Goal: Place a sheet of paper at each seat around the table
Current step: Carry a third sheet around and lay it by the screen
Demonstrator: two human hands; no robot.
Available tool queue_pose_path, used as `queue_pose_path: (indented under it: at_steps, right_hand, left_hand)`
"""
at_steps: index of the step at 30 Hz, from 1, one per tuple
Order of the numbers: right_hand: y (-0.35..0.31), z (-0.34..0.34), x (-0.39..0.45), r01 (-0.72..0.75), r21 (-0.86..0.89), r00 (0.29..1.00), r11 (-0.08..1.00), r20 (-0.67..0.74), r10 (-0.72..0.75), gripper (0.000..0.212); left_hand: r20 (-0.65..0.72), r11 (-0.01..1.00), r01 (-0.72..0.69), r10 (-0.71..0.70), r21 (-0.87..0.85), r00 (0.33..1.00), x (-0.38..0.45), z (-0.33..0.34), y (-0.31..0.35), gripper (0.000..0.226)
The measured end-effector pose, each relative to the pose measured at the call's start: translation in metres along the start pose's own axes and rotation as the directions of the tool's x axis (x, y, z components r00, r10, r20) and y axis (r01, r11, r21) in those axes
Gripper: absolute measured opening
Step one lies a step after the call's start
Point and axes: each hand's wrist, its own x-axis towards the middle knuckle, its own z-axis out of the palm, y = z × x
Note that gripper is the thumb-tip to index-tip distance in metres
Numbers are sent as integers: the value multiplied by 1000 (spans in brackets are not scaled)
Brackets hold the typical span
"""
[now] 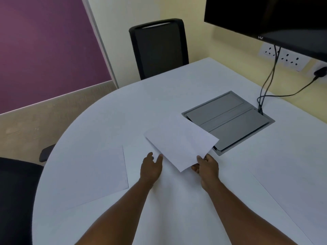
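My right hand [206, 165] pinches the near corner of a small stack of white paper sheets [180, 142], held just above the middle of the white table [134, 103]. My left hand [151, 167] is open beside the stack's left edge, fingertips near it but not gripping. One sheet [99, 175] lies flat on the table at the left, by the near-left chair [16, 191]. Another sheet [290, 191] lies flat at the right. No sheet lies in front of the black chair [159, 48] at the far side.
A grey cable hatch [235, 119] is set into the table just beyond the held stack. Black cables [265, 89] run from it up to wall sockets [284, 57] under a dark monitor [276, 16]. A purple wall panel is at the left.
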Motion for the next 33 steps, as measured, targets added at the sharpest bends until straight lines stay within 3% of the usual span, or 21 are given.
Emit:
queue_pose_path:
  at_steps: [5, 7, 11, 15, 20, 25, 33]
  right_hand:
    - [-12, 19, -21, 21, 81, 995, 996, 98, -29, 12]
    - [-17, 33, -34, 36, 100, 989, 994, 141, -50, 11]
    - [-28, 66, -67, 73, 131, 970, 989, 221, -100, 13]
    - [-40, 100, -108, 109, 163, 941, 981, 301, -154, 15]
    - [-53, 143, -174, 194, 162, 887, 968, 392, -243, 9]
    - [-53, 178, -244, 281, 143, 844, 949, 435, -315, 11]
    - [-54, 223, -355, 250, 231, 805, 940, 491, -334, 17]
  left_hand:
    - [-63, 920, 129, -164, -370, 984, -10, -45, -4, 61]
    - [-67, 857, 121, -177, -502, 982, -18, -64, -2, 39]
    - [-85, 783, 51, -131, -619, 988, -32, -103, 6, 37]
    - [-112, 735, -17, -81, -678, 990, -47, -147, 11, 43]
    - [-222, 719, -139, -21, -681, 975, -80, -211, 9, 24]
    - [-352, 732, -245, 7, -636, 936, -114, -278, -6, 25]
    - [-488, 751, -362, 60, -553, 870, -181, -405, -48, 28]
